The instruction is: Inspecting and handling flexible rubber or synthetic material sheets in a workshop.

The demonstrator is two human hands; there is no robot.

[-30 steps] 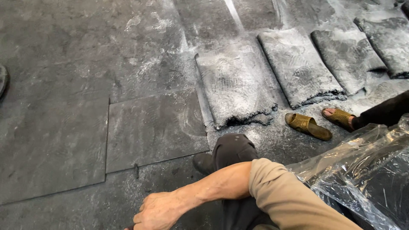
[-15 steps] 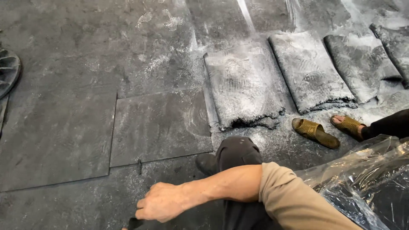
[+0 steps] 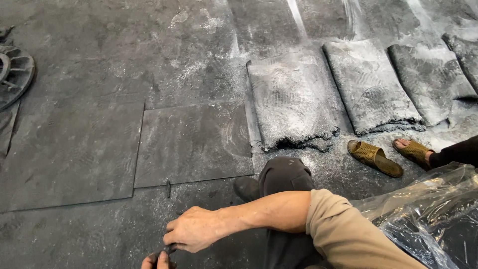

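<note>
My right hand (image 3: 196,230) reaches left across my body on a bare forearm with a tan sleeve, low over the dark, dusty floor (image 3: 99,60). Its fingers are curled down and closed on a small dark piece (image 3: 167,249). Only two fingertips of my left hand (image 3: 155,260) show at the bottom edge, touching the same piece; the rest of that hand is out of frame. My bent knee in dark trousers (image 3: 284,175) and a dark shoe (image 3: 246,189) lie just right of the hands.
Flat dark sheets (image 3: 191,144) lie on the floor ahead. Several dust-covered rolled slabs (image 3: 291,102) are lined up at the upper right. A loose tan sandal (image 3: 374,158) and another person's sandalled foot (image 3: 412,150) are at the right. Clear plastic wrapping (image 3: 428,214) is at bottom right, a round finned metal part (image 3: 15,72) at the left.
The view has swung left, bringing the round finned part into sight. My right hand now sits higher in the frame, and my left fingertips have appeared beneath it.
</note>
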